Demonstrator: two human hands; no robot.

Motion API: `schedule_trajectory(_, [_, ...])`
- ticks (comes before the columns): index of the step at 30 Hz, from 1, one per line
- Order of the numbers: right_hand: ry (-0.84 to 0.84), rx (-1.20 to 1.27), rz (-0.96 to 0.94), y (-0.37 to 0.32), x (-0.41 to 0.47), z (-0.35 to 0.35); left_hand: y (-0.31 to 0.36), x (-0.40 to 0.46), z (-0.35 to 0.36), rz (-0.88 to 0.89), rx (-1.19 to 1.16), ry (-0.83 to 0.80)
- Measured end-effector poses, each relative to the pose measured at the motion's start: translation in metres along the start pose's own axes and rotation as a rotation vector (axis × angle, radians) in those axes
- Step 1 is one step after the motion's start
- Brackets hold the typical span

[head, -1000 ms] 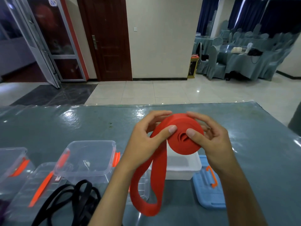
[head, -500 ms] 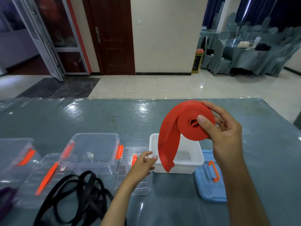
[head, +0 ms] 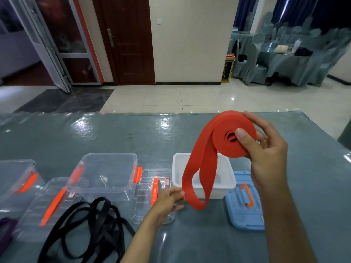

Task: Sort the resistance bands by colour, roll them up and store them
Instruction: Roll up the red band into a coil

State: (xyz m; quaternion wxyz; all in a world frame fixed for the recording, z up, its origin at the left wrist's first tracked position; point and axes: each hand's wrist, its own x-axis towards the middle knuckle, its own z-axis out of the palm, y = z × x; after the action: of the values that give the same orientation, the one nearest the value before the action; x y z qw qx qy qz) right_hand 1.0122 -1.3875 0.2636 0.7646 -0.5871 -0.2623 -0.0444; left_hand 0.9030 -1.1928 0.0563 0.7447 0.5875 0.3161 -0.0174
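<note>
The right hand (head: 266,149) is gripping a partly rolled red band (head: 234,136), thumb pressing on the coil's face and fingers curling round its back, holding it raised at about 2 o'clock from the centre of the table (head: 114,133). The unrolled tail of the band is hanging down as a loop in front of the white box (head: 177,168). The left hand (head: 167,201) is reaching toward the loop's lower edge at about 6 o'clock, fingers loosely bent; whether they are pinching the band or merely touching it cannot be told.

Progress, as judged: the red band is mostly rolled, with a short tail left to wind in, and it is not yet stored. The white box appears to be holding nothing. A tangle of black bands (head: 91,230) is lying unrolled at 7 o'clock, and a purple band (head: 6,230) is showing at 8 o'clock, so most of the sorting and rolling seems to be outstanding. The clear box (head: 103,173) and its neighbour (head: 15,175) at 9 o'clock are standing open, lids lying beside them; the blue lid (head: 245,205) is lying at 4 o'clock.

The purple band is being cut off by the frame edge. The clear box's contents are hard to make out through glare
</note>
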Motion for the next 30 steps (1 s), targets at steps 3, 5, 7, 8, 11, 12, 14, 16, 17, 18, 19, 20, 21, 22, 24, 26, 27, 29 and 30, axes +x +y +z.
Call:
schedule_trajectory(3, [0.010, -0.020, -0.004, 0.001, 0.001, -0.002, 0.002, 0.004, -0.005, 0.014, -0.307, 0.016])
schedule_trajectory(5, [0.033, -0.018, 0.012, 0.003, 0.001, -0.003, 0.003, 0.008, -0.013, 0.037, -0.514, 0.028])
schedule_trajectory(7, [0.070, -0.001, 0.047, 0.005, 0.000, -0.003, 0.003, 0.009, -0.023, 0.072, -0.699, -0.005])
schedule_trajectory(8, [0.094, 0.007, 0.069, 0.006, -0.001, -0.002, 0.002, 0.009, -0.029, 0.091, -0.800, -0.043])
schedule_trajectory(11, [0.190, 0.038, 0.122, 0.010, -0.001, -0.002, -0.005, 0.007, -0.045, 0.118, -1.082, -0.147])
schedule_trajectory(12, [0.218, 0.048, 0.135, 0.012, 0.000, -0.004, -0.005, 0.006, -0.049, 0.122, -1.107, -0.145])
schedule_trajectory(14, [0.247, 0.057, 0.159, 0.014, 0.002, -0.009, -0.005, 0.006, -0.057, 0.138, -1.040, -0.114])
schedule_trajectory(16, [0.229, 0.048, 0.171, 0.013, 0.002, -0.013, -0.004, 0.006, -0.060, 0.119, -0.875, -0.048])
schedule_trajectory(17, [0.202, 0.036, 0.166, 0.013, 0.002, -0.014, -0.004, 0.006, -0.059, 0.092, -0.771, 0.004])
schedule_trajectory(18, [0.164, 0.022, 0.155, 0.012, 0.001, -0.013, -0.003, 0.006, -0.056, 0.068, -0.625, 0.067])
schedule_trajectory(19, [0.117, 0.009, 0.136, 0.011, 0.001, -0.013, 0.000, 0.004, -0.051, 0.054, -0.450, 0.130])
schedule_trajectory(20, [0.065, -0.004, 0.109, 0.010, 0.000, -0.011, 0.006, 0.001, -0.045, 0.059, -0.273, 0.183])
schedule_trajectory(21, [0.010, -0.018, 0.080, 0.009, -0.001, -0.010, 0.014, -0.002, -0.039, 0.090, -0.125, 0.219])
schedule_trajectory(22, [-0.048, -0.032, 0.058, 0.007, -0.002, -0.008, 0.024, -0.006, -0.032, 0.143, -0.020, 0.244])
schedule_trajectory(24, [-0.158, -0.052, 0.042, 0.004, -0.005, -0.003, 0.056, -0.018, -0.018, 0.307, 0.072, 0.261])
schedule_trajectory(26, [-0.247, -0.080, 0.046, 0.002, -0.007, 0.003, 0.094, -0.036, -0.005, 0.499, 0.051, 0.203])
schedule_trajectory(27, [-0.283, -0.097, 0.050, 0.001, -0.007, 0.006, 0.112, -0.046, 0.000, 0.593, 0.026, 0.132])
schedule_trajectory(29, [-0.353, -0.119, 0.059, 0.000, -0.008, 0.011, 0.143, -0.066, 0.011, 0.741, 0.025, -0.035])
schedule_trajectory(30, [-0.381, -0.116, 0.066, -0.001, -0.009, 0.013, 0.154, -0.074, 0.016, 0.782, 0.045, -0.104])
